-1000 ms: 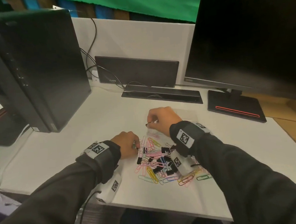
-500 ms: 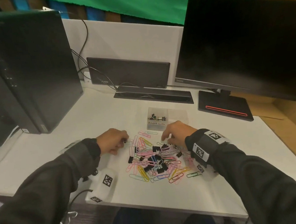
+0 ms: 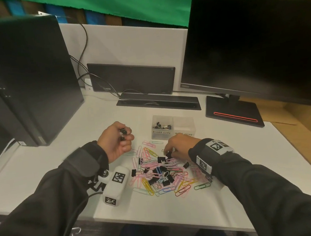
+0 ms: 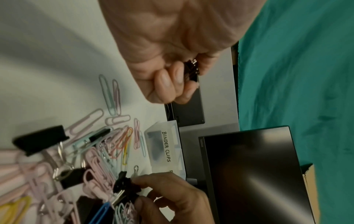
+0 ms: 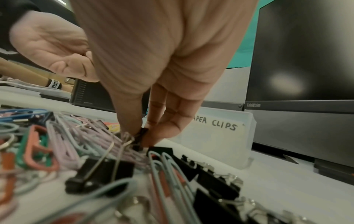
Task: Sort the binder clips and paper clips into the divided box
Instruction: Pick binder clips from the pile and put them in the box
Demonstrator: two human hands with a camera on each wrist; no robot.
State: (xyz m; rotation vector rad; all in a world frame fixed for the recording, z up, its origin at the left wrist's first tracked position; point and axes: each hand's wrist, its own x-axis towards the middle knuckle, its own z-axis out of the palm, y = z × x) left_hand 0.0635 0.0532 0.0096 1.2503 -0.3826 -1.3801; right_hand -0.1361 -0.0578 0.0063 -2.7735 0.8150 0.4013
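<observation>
A heap of coloured paper clips (image 3: 161, 172) mixed with black binder clips (image 3: 164, 169) lies on the white desk. Behind it stands the clear divided box (image 3: 173, 133); its left cell, labelled BINDER CLIPS, holds several black clips, and nothing shows in its right cell, labelled PAPER CLIPS (image 5: 220, 125). My left hand (image 3: 123, 137) is raised left of the box, palm up, fingers curled round black binder clips (image 4: 192, 69). My right hand (image 3: 170, 151) is down at the heap's far edge, where its thumb and fingers pinch a small black binder clip (image 5: 140, 136).
A black computer tower (image 3: 23, 79) stands at the left, a monitor (image 3: 254, 47) with its base (image 3: 234, 114) at the right. A dark dock and flat bar (image 3: 159, 102) with cables sit behind the box. The desk's front edge runs close to my arms.
My left hand has lifted off the desk and turned palm up with its clips. My right hand came back from the box to the heap and took hold of a binder clip.
</observation>
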